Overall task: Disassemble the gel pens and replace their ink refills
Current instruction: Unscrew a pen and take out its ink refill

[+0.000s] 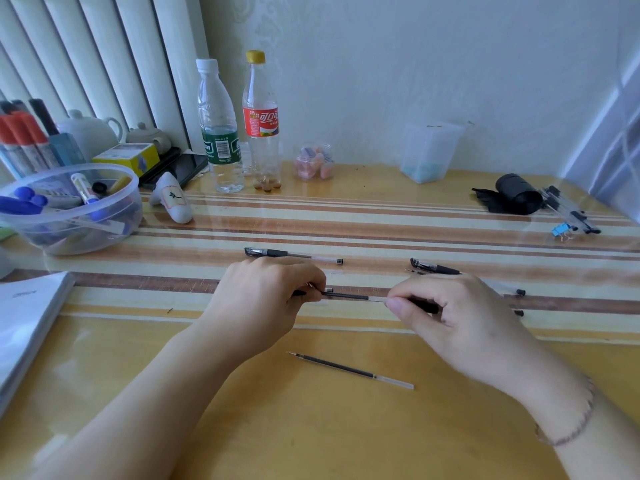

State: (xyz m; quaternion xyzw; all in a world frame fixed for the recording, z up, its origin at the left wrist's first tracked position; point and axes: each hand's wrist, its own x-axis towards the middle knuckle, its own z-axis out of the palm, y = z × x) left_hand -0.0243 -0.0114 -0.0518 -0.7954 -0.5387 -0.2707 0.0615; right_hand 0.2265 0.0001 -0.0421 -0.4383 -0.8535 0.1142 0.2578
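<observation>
My left hand pinches the tip end of a black ink refill held level above the table. My right hand pinches the refill's clear tail end, and a black pen grip section lies in its curled fingers. A loose refill lies on the table just below both hands. A capped gel pen rests just beyond the left hand. Another capped pen lies beyond the right hand, with clear barrel parts partly hidden behind that hand.
A plastic tub of markers stands at the left, with a white booklet in front of it. Two bottles, a small jar and a clear box line the back. A black roll and spare pens lie far right.
</observation>
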